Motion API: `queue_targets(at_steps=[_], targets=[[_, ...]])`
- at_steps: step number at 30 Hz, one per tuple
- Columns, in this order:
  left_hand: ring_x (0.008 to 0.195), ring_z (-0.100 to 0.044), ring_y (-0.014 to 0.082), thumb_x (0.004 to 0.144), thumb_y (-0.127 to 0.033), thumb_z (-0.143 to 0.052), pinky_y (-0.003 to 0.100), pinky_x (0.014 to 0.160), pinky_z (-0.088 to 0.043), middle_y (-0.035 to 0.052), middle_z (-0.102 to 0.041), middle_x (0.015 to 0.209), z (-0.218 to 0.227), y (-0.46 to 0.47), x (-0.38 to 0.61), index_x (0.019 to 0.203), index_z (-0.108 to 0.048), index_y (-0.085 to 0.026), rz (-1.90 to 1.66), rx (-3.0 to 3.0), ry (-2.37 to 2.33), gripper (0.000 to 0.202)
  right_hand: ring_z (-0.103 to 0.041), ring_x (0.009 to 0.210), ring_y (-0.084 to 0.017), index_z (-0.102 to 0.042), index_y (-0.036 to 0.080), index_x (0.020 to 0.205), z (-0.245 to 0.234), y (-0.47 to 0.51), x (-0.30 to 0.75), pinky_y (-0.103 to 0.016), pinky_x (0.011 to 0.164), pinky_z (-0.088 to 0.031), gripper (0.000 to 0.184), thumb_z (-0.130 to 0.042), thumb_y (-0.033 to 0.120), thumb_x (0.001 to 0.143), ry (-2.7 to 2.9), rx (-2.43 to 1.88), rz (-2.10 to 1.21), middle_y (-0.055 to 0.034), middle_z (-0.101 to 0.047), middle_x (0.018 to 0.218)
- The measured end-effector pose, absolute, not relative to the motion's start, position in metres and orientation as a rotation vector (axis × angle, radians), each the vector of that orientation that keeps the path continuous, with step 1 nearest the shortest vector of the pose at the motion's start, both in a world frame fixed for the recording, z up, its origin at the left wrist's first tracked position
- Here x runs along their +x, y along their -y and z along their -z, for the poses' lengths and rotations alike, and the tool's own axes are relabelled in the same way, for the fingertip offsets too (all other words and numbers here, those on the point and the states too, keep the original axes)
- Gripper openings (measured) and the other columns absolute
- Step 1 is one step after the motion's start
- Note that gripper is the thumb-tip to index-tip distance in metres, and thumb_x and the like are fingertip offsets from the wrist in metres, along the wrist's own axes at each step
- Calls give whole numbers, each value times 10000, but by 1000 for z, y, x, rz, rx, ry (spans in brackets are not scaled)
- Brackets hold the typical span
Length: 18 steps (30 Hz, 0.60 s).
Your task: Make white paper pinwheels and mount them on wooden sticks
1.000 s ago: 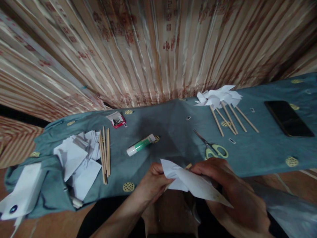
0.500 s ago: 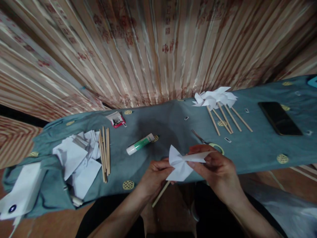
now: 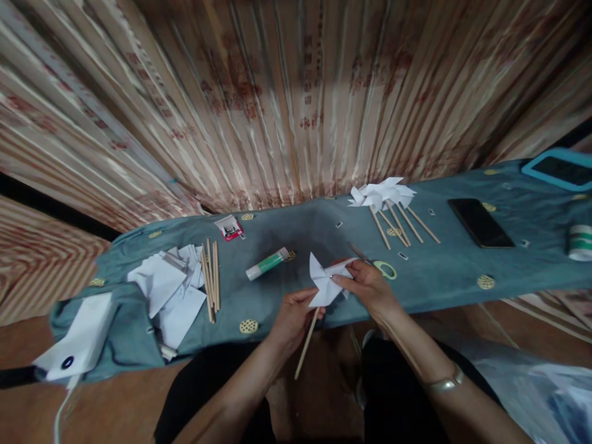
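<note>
A white paper pinwheel is between my hands, just over the table's front edge. Its wooden stick slants down toward my lap. My left hand is closed around the pinwheel at its lower left, near the top of the stick. With thumb and fingers, my right hand pinches the blade on the right side. Behind that hand lie scissors with pale green handles. A green and white glue stick rests beyond my left hand.
Finished pinwheels lie at the back right, beside a black phone and a blue-framed tablet. Leftward are loose wooden sticks, white paper sheets, a small red box of metal pieces and a white device.
The view has shifted, bringing more of the table's right end into sight. My right hand's grip has moved in on the right blade, and the pinwheel's face is turned more toward me.
</note>
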State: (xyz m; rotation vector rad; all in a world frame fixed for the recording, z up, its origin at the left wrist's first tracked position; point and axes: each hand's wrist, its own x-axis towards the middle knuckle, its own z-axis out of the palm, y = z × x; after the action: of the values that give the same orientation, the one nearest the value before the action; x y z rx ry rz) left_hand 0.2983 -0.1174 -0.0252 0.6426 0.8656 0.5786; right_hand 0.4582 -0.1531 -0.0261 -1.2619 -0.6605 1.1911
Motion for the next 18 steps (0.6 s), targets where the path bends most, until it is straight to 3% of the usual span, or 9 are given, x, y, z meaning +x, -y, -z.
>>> queue_targets(at_steps=[18], targets=[[461, -495, 41, 537, -88, -799, 136, 482, -388, -11, -604, 517, 44, 169, 270, 756, -763, -102, -759, 275, -958, 223, -701, 764, -194, -685, 163, 814, 34, 143, 434, -352, 811, -529, 443, -888, 366, 477, 903, -1360, -1506, -39, -757, 794]])
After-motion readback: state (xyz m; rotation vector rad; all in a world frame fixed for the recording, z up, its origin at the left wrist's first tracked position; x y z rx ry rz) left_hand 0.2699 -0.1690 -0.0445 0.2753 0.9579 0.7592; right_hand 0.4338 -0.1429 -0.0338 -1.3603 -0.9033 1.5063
